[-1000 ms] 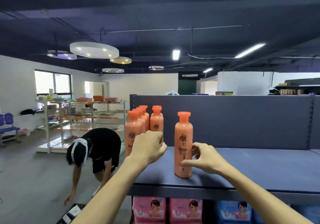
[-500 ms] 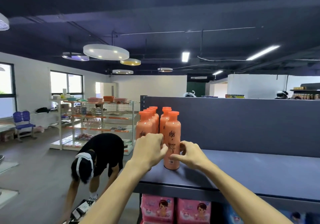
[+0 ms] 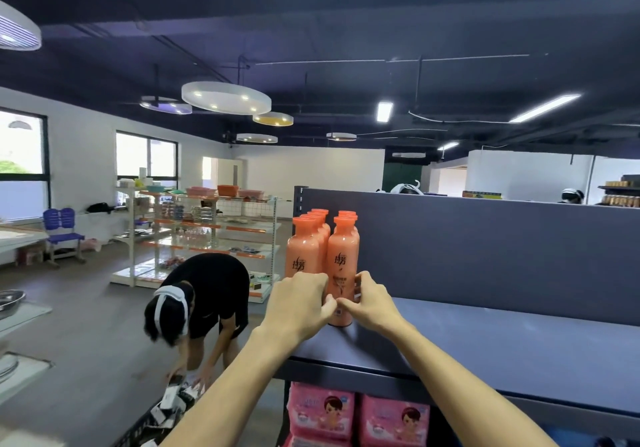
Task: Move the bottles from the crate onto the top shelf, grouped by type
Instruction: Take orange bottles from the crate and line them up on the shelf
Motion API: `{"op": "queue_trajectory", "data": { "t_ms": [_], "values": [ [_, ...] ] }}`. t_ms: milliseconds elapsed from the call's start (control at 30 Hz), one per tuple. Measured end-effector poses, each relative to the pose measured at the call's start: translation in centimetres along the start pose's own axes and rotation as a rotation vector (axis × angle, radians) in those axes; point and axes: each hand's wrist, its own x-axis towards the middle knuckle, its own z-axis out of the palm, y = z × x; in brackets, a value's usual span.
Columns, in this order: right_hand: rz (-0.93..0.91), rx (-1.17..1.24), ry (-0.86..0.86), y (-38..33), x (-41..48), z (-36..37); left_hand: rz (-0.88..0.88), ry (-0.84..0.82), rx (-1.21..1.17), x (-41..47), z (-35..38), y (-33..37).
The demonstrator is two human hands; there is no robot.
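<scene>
**A:** Your right hand (image 3: 372, 303) pinches the right front bottle (image 3: 343, 266) low down. The thumb lies across its front near the base, and the fingers (image 3: 358, 284) curl round its right side.

**B:** Your left hand (image 3: 299, 303) sits just beside it, its back toward you. Its fingers are curled in against the lower part of the left front bottle (image 3: 302, 252). The hand itself hides whether you truly grip that one, so I cannot tell. Your two thumbs meet in front of the right front bottle.

**A:** Both front bottles stand upright, side by side and very close. They are orange, with orange caps and dark lettering on the body.

**B:** Behind them you have the rear bottles (image 3: 320, 219), all the same kind. They stand in two tight rows running back toward the grey back panel (image 3: 485, 245).

**A:** The whole group stands at the left end of the top shelf (image 3: 485, 349), not far from its front edge.

**B:** Under that board you can see pink packs (image 3: 322, 412) with a child's picture on them.

**A:** Past the shelf's end, down to your left, another person (image 3: 211, 287) in black bends forward. Their hands are low among small packs on the floor.

**B:** Farther off stand a white wire rack (image 3: 207, 235) of goods and a blue chair (image 3: 62, 232) near the windows.
</scene>
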Motion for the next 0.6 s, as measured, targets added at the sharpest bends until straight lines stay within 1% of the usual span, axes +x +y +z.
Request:
{"op": "queue_trajectory", "data": {
  "t_ms": [300, 467, 600],
  "values": [
    [0.028, -0.041, 0.011, 0.1, 0.2, 0.3, -0.019, -0.007, -0.021, -1.1, -0.7, -1.1],
    [0.121, -0.106, 0.033, 0.9, -0.5, -0.5, 0.003, -0.016, -0.011, -1.3, -1.0, -1.1],
    [0.092, -0.134, 0.042, 1.3, -1.7, -2.4, 0.022, -0.035, -0.029, -1.0, -0.6, 0.0]
  ]
}}
